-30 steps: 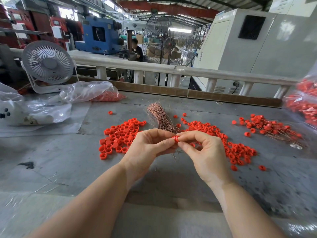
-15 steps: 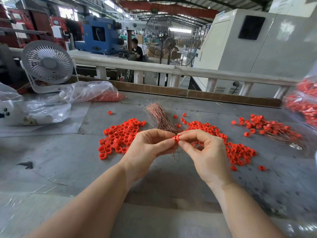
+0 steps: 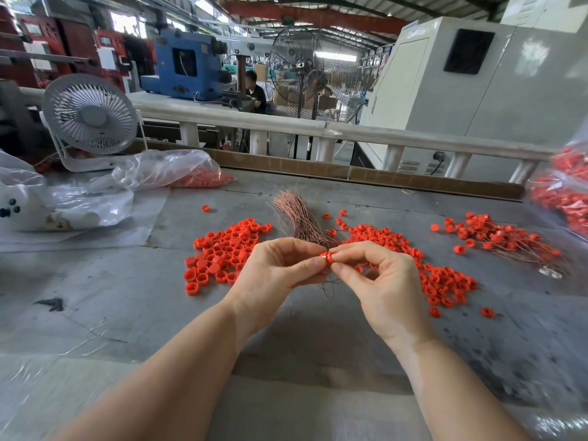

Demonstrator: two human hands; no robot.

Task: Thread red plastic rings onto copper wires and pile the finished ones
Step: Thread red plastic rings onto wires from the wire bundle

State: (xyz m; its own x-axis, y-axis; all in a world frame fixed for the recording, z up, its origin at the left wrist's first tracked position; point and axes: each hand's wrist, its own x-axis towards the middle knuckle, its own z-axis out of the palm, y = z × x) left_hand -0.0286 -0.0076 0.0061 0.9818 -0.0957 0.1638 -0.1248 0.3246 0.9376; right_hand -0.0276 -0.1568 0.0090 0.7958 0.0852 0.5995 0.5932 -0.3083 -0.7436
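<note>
Both hands meet over the middle of the grey table [image 3: 95, 313]. My left hand [image 3: 273, 278] and my right hand [image 3: 381, 288] pinch one red ring [image 3: 326, 258] between their fingertips. Thin copper wire [image 3: 327, 286] hangs in loops below the fingers. A bundle of copper wires [image 3: 297, 218] lies just behind the hands. Loose red rings lie in one heap on the left [image 3: 226, 249] and another on the right [image 3: 442, 278]. Rings with wires through them are piled at the far right [image 3: 502, 240].
A white desk fan [image 3: 90, 117] stands at the back left. A clear plastic bag of red rings [image 3: 178, 171] lies beside it, and another bag of red rings [image 3: 566, 192] sits at the right edge. A white railing [image 3: 318, 128] runs behind the table.
</note>
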